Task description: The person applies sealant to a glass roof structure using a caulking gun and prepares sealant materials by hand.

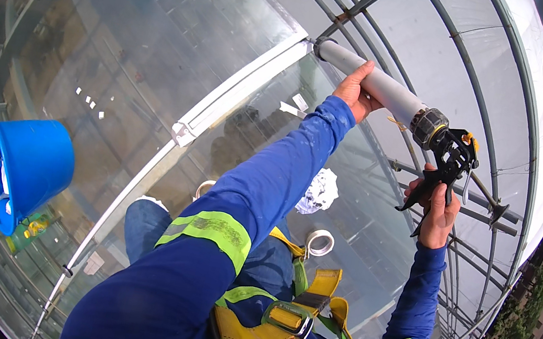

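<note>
A caulking gun (393, 95) with a long pale grey barrel and a black handle slants across the upper right of the head view. My left hand (357, 96) wraps round its barrel about halfway along. Around the black grip and trigger closes my right hand (437, 212). The gun's nozzle end, at the upper left, meets the white joint strip (247, 82) between two glass panels; the very tip is small and hard to make out. Beneath my left forearm lie a crumpled white wad (318, 191) and a roll of tape (320, 243) on the glass.
A blue bucket (45, 155) with crumpled waste inside lies tilted at left, beside a green and yellow bottle (32, 229). Small white scraps (91, 101) dot the glass. Curved metal ribs (472, 81) with white sheeting rise at right. A yellow harness (257, 334) crosses my body.
</note>
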`<action>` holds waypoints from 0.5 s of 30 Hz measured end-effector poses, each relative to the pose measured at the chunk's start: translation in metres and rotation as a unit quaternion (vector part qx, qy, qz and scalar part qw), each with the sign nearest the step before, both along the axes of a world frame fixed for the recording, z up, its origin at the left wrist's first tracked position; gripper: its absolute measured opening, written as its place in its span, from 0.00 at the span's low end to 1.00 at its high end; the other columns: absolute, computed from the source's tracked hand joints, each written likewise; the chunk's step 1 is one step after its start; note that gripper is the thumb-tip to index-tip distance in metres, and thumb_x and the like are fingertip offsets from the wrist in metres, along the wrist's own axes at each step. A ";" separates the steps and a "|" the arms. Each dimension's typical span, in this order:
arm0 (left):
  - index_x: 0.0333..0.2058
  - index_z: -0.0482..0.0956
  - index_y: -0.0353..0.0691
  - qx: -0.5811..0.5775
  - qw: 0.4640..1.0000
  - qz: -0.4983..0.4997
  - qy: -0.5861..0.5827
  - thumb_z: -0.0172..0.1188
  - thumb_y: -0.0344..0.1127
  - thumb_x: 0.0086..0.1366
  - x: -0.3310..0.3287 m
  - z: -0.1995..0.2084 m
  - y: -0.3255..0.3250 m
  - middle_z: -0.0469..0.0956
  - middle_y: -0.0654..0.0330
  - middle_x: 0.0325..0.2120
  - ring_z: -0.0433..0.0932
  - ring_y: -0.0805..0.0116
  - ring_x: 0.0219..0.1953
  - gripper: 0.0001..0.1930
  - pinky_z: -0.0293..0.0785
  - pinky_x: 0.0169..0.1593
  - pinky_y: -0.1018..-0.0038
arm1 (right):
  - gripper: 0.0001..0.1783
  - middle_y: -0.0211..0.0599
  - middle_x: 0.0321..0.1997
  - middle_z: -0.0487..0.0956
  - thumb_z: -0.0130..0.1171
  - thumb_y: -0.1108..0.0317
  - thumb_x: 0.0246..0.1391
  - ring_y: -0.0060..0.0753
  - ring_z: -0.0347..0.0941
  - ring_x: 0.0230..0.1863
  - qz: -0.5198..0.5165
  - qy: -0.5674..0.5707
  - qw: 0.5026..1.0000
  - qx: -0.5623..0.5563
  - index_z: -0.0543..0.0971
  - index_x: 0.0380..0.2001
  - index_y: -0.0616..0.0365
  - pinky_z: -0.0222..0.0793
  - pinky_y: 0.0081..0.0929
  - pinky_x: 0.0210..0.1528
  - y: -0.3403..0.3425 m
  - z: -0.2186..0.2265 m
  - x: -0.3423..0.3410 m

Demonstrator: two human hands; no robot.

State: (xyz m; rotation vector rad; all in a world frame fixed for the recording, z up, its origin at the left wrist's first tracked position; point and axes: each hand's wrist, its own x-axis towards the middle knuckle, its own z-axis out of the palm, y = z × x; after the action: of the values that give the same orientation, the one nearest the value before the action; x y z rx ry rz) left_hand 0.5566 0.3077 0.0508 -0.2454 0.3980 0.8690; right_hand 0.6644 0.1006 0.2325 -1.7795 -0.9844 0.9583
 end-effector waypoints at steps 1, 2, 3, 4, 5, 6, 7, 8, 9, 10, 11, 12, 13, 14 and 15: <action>0.54 0.67 0.41 -0.010 1.000 0.000 0.000 0.69 0.47 0.62 -0.001 -0.002 0.001 0.70 0.55 0.49 0.74 0.55 0.52 0.28 0.78 0.54 0.47 | 0.36 0.42 0.33 0.80 0.50 0.43 0.67 0.32 0.78 0.32 0.006 0.002 1.000 0.000 0.72 0.56 0.72 0.77 0.29 0.36 0.003 -0.003 0.000; 0.54 0.67 0.41 -0.010 1.000 0.002 -0.001 0.69 0.47 0.62 -0.002 -0.003 0.003 0.70 0.55 0.49 0.74 0.55 0.52 0.28 0.78 0.54 0.47 | 0.37 0.42 0.33 0.80 0.50 0.42 0.66 0.32 0.78 0.32 0.011 0.002 1.000 0.002 0.72 0.55 0.72 0.76 0.29 0.36 0.005 -0.003 0.000; 0.53 0.67 0.41 -0.011 1.000 0.008 0.000 0.69 0.47 0.62 -0.003 -0.005 0.005 0.70 0.56 0.49 0.74 0.56 0.51 0.28 0.78 0.54 0.47 | 0.37 0.42 0.33 0.80 0.50 0.42 0.66 0.32 0.78 0.32 0.012 0.001 1.000 0.001 0.72 0.55 0.72 0.76 0.29 0.36 0.008 -0.003 -0.001; 0.53 0.67 0.41 -0.012 1.000 0.014 0.002 0.69 0.47 0.62 -0.004 -0.007 0.006 0.70 0.56 0.49 0.74 0.56 0.51 0.28 0.78 0.54 0.48 | 0.37 0.42 0.32 0.80 0.51 0.42 0.66 0.31 0.78 0.31 0.009 -0.011 1.000 -0.004 0.73 0.55 0.72 0.76 0.28 0.35 0.010 -0.004 -0.003; 0.53 0.67 0.41 -0.012 1.000 0.016 0.001 0.69 0.47 0.62 -0.004 -0.009 0.007 0.70 0.56 0.49 0.74 0.56 0.51 0.28 0.78 0.54 0.48 | 0.37 0.41 0.32 0.80 0.51 0.41 0.66 0.31 0.78 0.31 0.007 -0.022 1.000 -0.009 0.73 0.54 0.72 0.76 0.27 0.35 0.013 -0.004 -0.004; 0.53 0.67 0.41 -0.013 1.000 0.016 -0.001 0.69 0.47 0.62 -0.005 -0.011 0.009 0.70 0.56 0.49 0.74 0.56 0.51 0.28 0.78 0.53 0.48 | 0.37 0.41 0.32 0.80 0.51 0.41 0.66 0.31 0.78 0.31 0.009 -0.022 1.000 -0.009 0.73 0.54 0.72 0.76 0.27 0.35 0.015 -0.005 -0.004; 0.53 0.67 0.41 -0.014 1.000 0.017 -0.003 0.69 0.48 0.62 -0.005 -0.012 0.010 0.70 0.56 0.49 0.74 0.56 0.51 0.28 0.79 0.53 0.48 | 0.38 0.41 0.30 0.79 0.49 0.40 0.66 0.30 0.78 0.29 0.013 -0.036 0.999 -0.016 0.72 0.55 0.72 0.75 0.27 0.33 0.018 -0.005 -0.004; 0.53 0.67 0.41 -0.014 1.000 0.019 -0.003 0.69 0.48 0.62 -0.006 -0.013 0.011 0.70 0.56 0.49 0.74 0.56 0.51 0.28 0.79 0.53 0.48 | 0.40 0.40 0.29 0.78 0.47 0.38 0.66 0.30 0.77 0.28 0.018 -0.051 0.998 -0.024 0.72 0.55 0.72 0.74 0.26 0.32 0.020 -0.004 -0.003; 0.53 0.68 0.41 -0.018 1.000 0.021 -0.004 0.69 0.48 0.62 -0.006 -0.013 0.012 0.70 0.56 0.49 0.74 0.56 0.51 0.28 0.79 0.53 0.49 | 0.40 0.40 0.29 0.78 0.47 0.38 0.66 0.30 0.77 0.28 0.020 -0.051 0.998 -0.024 0.72 0.55 0.72 0.74 0.26 0.32 0.023 -0.004 -0.003; 0.53 0.68 0.42 -0.023 0.999 0.024 -0.005 0.69 0.48 0.62 -0.006 -0.014 0.014 0.70 0.56 0.49 0.74 0.56 0.51 0.28 0.79 0.53 0.49 | 0.39 0.38 0.26 0.77 0.47 0.37 0.66 0.27 0.74 0.24 0.017 -0.073 0.997 -0.032 0.74 0.51 0.71 0.71 0.24 0.28 0.025 -0.004 -0.003; 0.53 0.68 0.42 -0.023 0.999 0.025 -0.005 0.69 0.48 0.62 -0.007 -0.015 0.014 0.70 0.56 0.49 0.74 0.56 0.51 0.28 0.79 0.53 0.49 | 0.39 0.35 0.22 0.75 0.47 0.36 0.65 0.25 0.72 0.21 0.015 -0.094 0.995 -0.040 0.77 0.46 0.71 0.68 0.22 0.24 0.027 -0.003 -0.003; 0.53 0.68 0.42 -0.019 0.999 0.027 -0.008 0.69 0.48 0.62 -0.008 -0.016 0.014 0.70 0.56 0.49 0.74 0.56 0.51 0.28 0.79 0.53 0.49 | 0.39 0.35 0.22 0.75 0.47 0.36 0.65 0.25 0.72 0.21 0.016 -0.094 0.995 -0.040 0.77 0.46 0.71 0.68 0.22 0.24 0.028 -0.001 -0.003; 0.53 0.68 0.42 -0.016 0.999 0.028 -0.010 0.69 0.48 0.61 -0.009 -0.017 0.015 0.70 0.56 0.49 0.74 0.56 0.51 0.28 0.79 0.53 0.50 | 0.39 0.33 0.19 0.73 0.47 0.35 0.65 0.23 0.69 0.18 0.013 -0.124 0.990 -0.059 0.78 0.42 0.69 0.64 0.21 0.20 0.029 0.001 -0.003; 0.53 0.68 0.42 -0.016 0.999 0.029 -0.010 0.69 0.48 0.61 -0.010 -0.016 0.015 0.70 0.56 0.49 0.74 0.56 0.51 0.28 0.79 0.53 0.50 | 0.39 0.30 0.16 0.71 0.46 0.34 0.64 0.21 0.66 0.15 0.008 -0.155 0.985 -0.078 0.79 0.37 0.68 0.60 0.20 0.17 0.030 0.002 -0.003; 0.53 0.67 0.42 -0.014 0.999 0.029 -0.014 0.69 0.47 0.62 -0.010 -0.016 0.015 0.71 0.56 0.49 0.74 0.56 0.52 0.28 0.78 0.55 0.50 | 0.39 0.28 0.13 0.69 0.46 0.33 0.64 0.20 0.63 0.12 -0.002 -0.174 0.982 -0.073 0.79 0.32 0.67 0.56 0.19 0.14 0.030 0.001 -0.004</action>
State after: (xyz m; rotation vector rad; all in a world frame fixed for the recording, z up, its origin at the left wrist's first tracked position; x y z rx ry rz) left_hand 0.5466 0.3223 0.0350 -0.2949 0.3791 0.9157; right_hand 0.6609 0.1305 0.2332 -2.1213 -1.1477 0.7445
